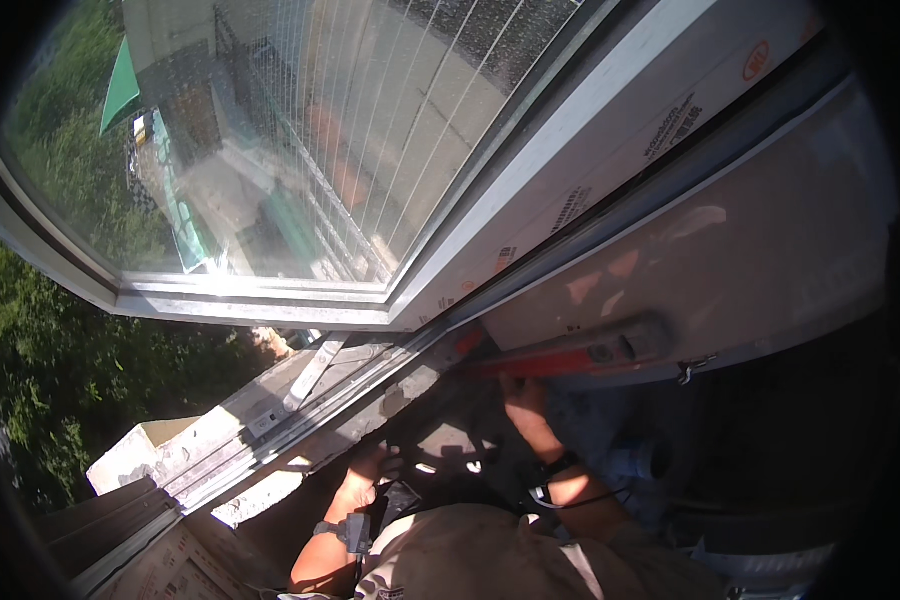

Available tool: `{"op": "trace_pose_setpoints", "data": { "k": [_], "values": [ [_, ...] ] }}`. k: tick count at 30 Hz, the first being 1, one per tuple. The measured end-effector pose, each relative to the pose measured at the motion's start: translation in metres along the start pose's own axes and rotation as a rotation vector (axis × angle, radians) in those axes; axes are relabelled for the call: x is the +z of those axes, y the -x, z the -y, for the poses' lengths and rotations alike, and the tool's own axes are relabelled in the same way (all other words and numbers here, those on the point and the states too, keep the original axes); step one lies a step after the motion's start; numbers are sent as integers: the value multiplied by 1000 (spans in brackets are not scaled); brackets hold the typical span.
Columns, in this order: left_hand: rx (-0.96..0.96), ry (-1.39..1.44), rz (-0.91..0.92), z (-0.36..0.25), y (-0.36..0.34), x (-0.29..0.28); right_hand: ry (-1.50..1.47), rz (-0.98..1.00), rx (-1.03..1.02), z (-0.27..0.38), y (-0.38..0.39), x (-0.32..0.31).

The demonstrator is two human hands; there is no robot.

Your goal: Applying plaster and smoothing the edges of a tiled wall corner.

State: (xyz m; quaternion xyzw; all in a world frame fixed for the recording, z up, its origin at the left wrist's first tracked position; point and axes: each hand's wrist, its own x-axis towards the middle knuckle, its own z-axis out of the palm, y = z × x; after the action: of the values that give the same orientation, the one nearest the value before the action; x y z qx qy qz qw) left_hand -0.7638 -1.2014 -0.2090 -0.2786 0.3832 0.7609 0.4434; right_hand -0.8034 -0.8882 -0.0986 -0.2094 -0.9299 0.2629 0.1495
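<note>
My right hand (525, 402) is closed at the lower edge of a long red spirit level (550, 358), which has a dark end and is held up beside the window wall. Its far left end lies in shadow near the frame's corner. My left hand (372, 464) hangs lower, close to the inner edge of the window sill (375, 412). Its fingers look slightly apart and partly curled in the shade, with nothing visible in them. Ahead of me, the window sash (260, 300) stands swung outward, with a white stay arm (316, 372) below it.
A film-covered frame post (570, 215) rises to the right, beside a glossy panel (710, 240) with a small metal catch (692, 370). Broken masonry (262, 496) edges the sill. Green trees (80, 380) show outside, beyond the open side. A round object (638, 460) sits in shadow at right.
</note>
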Motion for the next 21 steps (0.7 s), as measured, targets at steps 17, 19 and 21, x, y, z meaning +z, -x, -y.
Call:
{"op": "trace_pose_setpoints", "data": {
  "k": [17,19,21],
  "values": [
    [14,35,3,6,1,-6,124,39,1,-12,0,7],
    [26,76,9,5,2,-4,57,16,-32,-21,-2,9],
    [17,49,-2,7,-1,-4,60,-6,-60,-25,-3,11]
  ]
}}
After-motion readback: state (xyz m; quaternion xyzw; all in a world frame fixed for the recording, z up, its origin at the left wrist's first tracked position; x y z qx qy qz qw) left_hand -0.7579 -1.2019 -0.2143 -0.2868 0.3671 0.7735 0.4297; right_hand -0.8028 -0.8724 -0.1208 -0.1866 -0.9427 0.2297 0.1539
